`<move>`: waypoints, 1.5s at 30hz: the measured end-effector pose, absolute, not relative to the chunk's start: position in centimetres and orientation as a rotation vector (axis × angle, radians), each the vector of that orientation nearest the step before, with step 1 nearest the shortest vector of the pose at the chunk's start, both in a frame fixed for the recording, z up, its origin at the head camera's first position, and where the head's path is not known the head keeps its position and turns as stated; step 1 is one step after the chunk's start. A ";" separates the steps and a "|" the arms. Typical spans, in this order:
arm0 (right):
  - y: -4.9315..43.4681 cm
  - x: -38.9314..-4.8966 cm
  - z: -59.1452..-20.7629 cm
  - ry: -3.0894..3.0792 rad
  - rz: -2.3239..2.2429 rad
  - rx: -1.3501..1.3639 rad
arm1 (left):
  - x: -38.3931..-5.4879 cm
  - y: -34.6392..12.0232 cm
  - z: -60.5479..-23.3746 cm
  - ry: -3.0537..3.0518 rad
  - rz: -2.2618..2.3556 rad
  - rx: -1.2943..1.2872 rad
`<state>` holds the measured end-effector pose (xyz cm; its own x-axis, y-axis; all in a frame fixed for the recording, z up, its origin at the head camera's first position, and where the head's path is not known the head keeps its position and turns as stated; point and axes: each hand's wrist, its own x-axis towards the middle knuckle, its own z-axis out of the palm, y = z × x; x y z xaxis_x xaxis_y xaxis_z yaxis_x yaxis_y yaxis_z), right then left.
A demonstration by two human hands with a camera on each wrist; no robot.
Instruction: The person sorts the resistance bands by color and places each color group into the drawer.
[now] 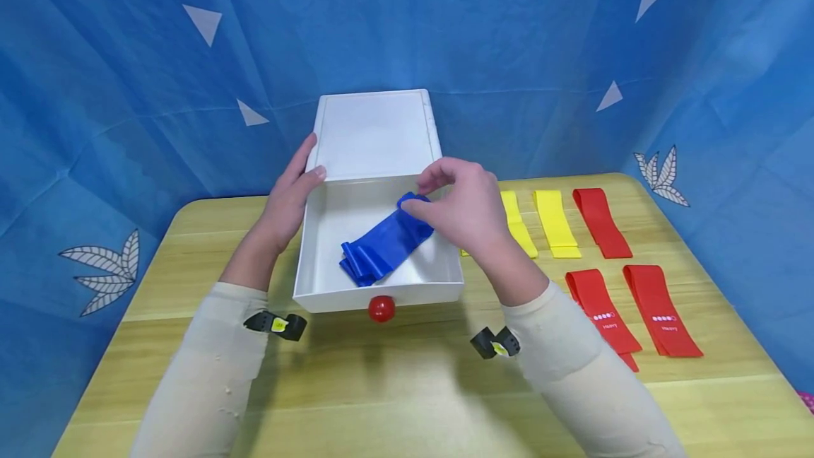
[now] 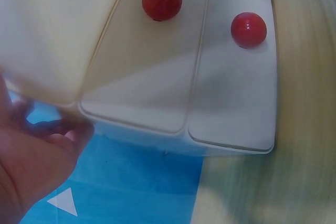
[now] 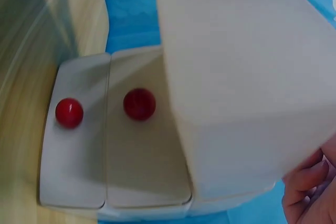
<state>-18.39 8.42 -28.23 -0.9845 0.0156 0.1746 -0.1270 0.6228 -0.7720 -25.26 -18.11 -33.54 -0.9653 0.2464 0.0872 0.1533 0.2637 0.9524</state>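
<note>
Here's the blue band [image 1: 388, 242], lying aslant inside the open white drawer [image 1: 378, 295], its near end curled over itself toward the left and its far end up by the right hand [image 1: 467, 207]. That right hand reaches in over the drawer's right side from above, wrist bent inward, fingers curled and thumb stretched out to the band's far end. Thumb meets blue there, but whether the fingertips pinch it, I can't tell; the hand itself hides the grip.

Over to the left hand [image 1: 286, 196]: forearm slanting up from below, hand spread along the left side of the white cabinet [image 1: 378, 134], thumb at the top's front edge, fingers fairly straight up the side. It touches the cabinet, fingers loose rather than clenched. The left wrist view catches those fingers against the side, with two lower drawer fronts [image 2: 142, 82] beside them, each bearing a red knob [image 2: 161, 1]. The open drawer carries a red knob of its own at the front.

Outward on the wooden surface [image 1: 407, 387], to the right: yellow bands [image 1: 556, 221], the nearest one partly behind the right hand, then red bands [image 1: 664, 313] farther right. Behind everything hangs a blue cloth [image 1: 509, 41] with white triangles and leaf shapes.
</note>
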 end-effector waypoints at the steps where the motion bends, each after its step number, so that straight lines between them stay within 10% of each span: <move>1: 8.7 -18.4 -28.4 -2.668 1.294 0.091 | -25.2 -18.1 -33.5 2.437 1.815 0.385; 45: 22.2 -14.9 -37.2 -2.669 1.388 -0.014 | -24.9 -17.9 -33.6 2.450 1.803 0.377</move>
<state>-14.86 22.22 -37.16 -0.9911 0.0693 0.1134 -0.0530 0.5762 -0.8156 -24.95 -17.94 -33.56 -0.9669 0.2411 0.0838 0.1517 0.2788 0.9483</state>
